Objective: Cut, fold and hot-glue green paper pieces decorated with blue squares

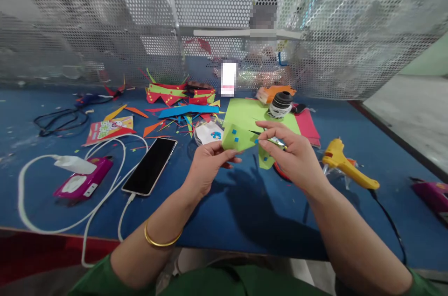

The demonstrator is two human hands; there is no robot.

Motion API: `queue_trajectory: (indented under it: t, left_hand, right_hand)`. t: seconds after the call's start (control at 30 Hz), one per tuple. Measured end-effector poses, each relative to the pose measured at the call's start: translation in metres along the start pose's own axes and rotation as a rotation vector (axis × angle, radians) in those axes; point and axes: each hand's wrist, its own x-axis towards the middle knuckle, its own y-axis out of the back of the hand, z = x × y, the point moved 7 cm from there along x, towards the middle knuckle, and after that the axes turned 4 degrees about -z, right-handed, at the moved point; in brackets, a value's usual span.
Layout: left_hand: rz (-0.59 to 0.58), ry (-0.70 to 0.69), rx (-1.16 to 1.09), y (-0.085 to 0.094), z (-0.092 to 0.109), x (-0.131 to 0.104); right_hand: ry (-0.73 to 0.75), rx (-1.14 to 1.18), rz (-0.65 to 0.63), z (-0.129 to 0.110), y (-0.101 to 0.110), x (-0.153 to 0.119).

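Note:
My left hand (212,163) pinches a light green paper piece (229,142) between thumb and fingers. Small blue paper squares (236,139) sit on its surface, and its right part dips below my right hand. My right hand (289,151) is closed around a slim pointed metal tool (276,141), whose dark tip points left over the paper; its exact kind is unclear. A blue square (256,141) shows at the right fingertips, though whether they grip it I cannot tell. Behind the paper is a round white-lidded container (209,133) with blue bits on top.
Right of my hands lies a yellow glue gun (345,163). A black phone (150,165) and purple power socket (84,178) with white cables are at left. Paper strips (189,110), green sheets (245,108) and a black-and-white spool (281,103) lie toward the perforated metal screen (210,2).

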Motion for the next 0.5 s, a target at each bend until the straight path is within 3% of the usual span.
queue_trajectory:
  t: [0.23, 0.37, 0.5]
  left_hand:
    - [-0.051, 0.029, 0.097, -0.01, -0.006, -0.002]
    - [-0.026, -0.004, 0.092, -0.01, -0.005, -0.004]
    - [0.033, -0.139, 0.125, -0.008, 0.008, -0.007]
  right_hand:
    - [-0.264, 0.07, -0.213, 0.021, -0.008, -0.006]
    - [-0.328, 0.086, -0.162, 0.024, -0.005, -0.007]
    - [-0.363, 0.103, -0.114, 0.026, -0.001, -0.006]
